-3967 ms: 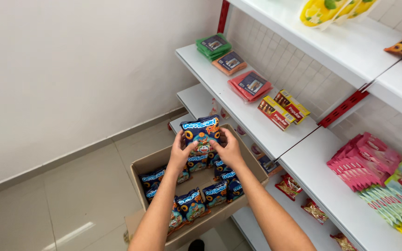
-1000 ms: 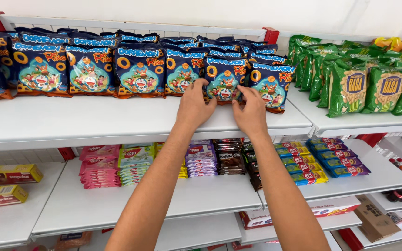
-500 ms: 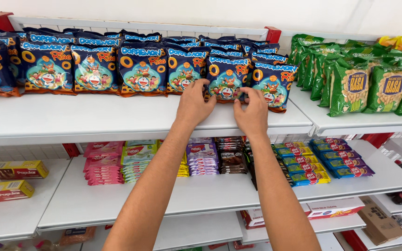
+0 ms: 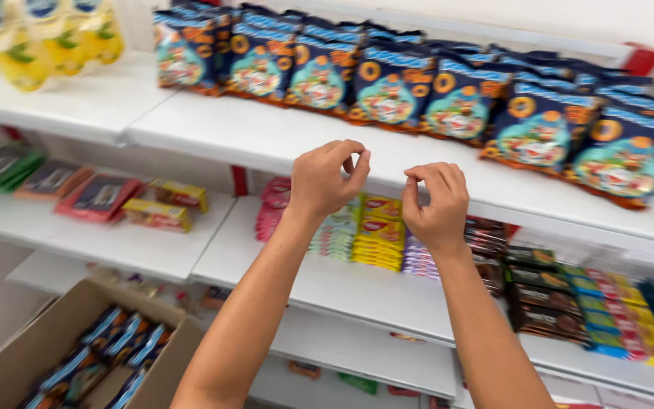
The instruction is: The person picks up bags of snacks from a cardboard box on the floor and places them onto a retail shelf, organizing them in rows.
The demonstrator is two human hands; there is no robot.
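My left hand (image 4: 328, 180) and my right hand (image 4: 433, 204) hang in the air in front of the top white shelf (image 4: 266, 135), both with fingers curled and nothing in them. A row of blue snack bags (image 4: 418, 91) with ring shapes on the front stands along that shelf, above and behind the hands. Neither hand touches a bag. Down at the lower left sits an open cardboard box (image 4: 47, 333) with several more of the same blue bags (image 4: 107, 356) inside.
Yellow bags (image 4: 47, 38) stand at the top left. Flat green, red and yellow packs (image 4: 100, 193) lie on the left middle shelf. Pink, yellow and dark bar packs (image 4: 493, 265) fill the middle shelf under my hands. More items show on the lowest shelf.
My hands let go of the blue bag on the top shelf and drew back toward me, empty. My view swung left and down, so the cardboard box is in sight again.
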